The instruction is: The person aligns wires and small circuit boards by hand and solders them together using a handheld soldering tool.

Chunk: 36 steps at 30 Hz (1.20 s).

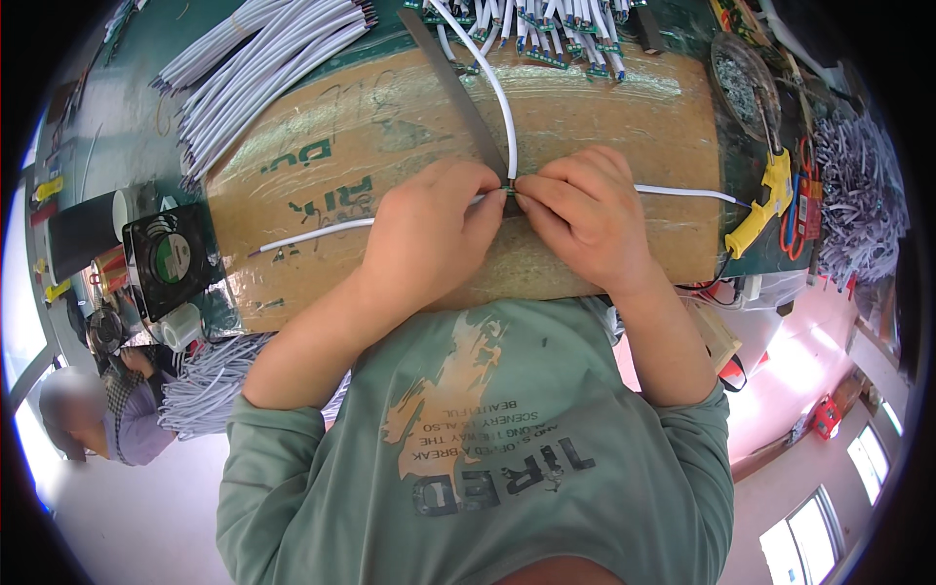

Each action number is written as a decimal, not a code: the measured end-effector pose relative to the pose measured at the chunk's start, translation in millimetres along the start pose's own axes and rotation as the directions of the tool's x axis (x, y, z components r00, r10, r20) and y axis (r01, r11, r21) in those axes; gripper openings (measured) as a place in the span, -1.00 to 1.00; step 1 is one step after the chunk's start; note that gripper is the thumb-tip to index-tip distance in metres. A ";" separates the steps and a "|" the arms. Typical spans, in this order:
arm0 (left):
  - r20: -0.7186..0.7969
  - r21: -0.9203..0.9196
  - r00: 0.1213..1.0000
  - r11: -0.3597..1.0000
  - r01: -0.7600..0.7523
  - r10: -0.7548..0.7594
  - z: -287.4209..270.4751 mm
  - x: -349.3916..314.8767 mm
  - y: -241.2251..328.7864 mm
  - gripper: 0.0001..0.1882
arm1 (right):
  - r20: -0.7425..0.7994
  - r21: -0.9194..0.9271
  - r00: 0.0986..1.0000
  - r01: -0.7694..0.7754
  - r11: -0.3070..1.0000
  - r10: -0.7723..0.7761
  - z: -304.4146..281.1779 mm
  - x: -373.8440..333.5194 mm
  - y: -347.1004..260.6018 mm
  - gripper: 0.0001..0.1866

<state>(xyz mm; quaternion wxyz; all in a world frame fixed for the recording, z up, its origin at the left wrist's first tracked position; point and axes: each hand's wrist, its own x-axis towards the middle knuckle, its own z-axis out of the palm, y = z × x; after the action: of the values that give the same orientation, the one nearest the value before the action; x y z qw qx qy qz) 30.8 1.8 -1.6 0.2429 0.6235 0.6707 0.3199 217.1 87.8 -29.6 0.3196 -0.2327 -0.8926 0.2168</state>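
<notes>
My left hand [429, 229] and my right hand [585, 210] meet fingertip to fingertip over a taped cardboard sheet [604, 117] on the bench. Between the fingertips they pinch a small green circuit strip [511, 188] where white cables [312, 235] join it. One white cable runs left from my left hand, another runs right past my right hand, and a third curves up toward the far edge. A long grey metal ruler [453, 83] lies diagonally under the hands.
A bundle of white cables [263, 68] lies at the upper left, with several cable ends and green strips [556, 34] along the far edge. A yellow glue gun [760, 205], a black fan [168, 255], a metal dish [746, 83] and another person [97, 409] are nearby.
</notes>
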 end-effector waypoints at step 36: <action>0.129 -0.042 0.968 0.974 0.221 -0.214 -8.1 4.8 7.1 -0.85 | -0.756 0.366 0.294 -0.550 0.751 0.585 -148.0 -134.1 73.0 -0.33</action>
<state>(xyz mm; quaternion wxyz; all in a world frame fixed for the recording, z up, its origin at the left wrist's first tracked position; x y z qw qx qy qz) 29.3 5.7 9.4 0.3347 0.5580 0.7095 0.2707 428.8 107.0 -27.8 0.6115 -0.5997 -0.4791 0.1920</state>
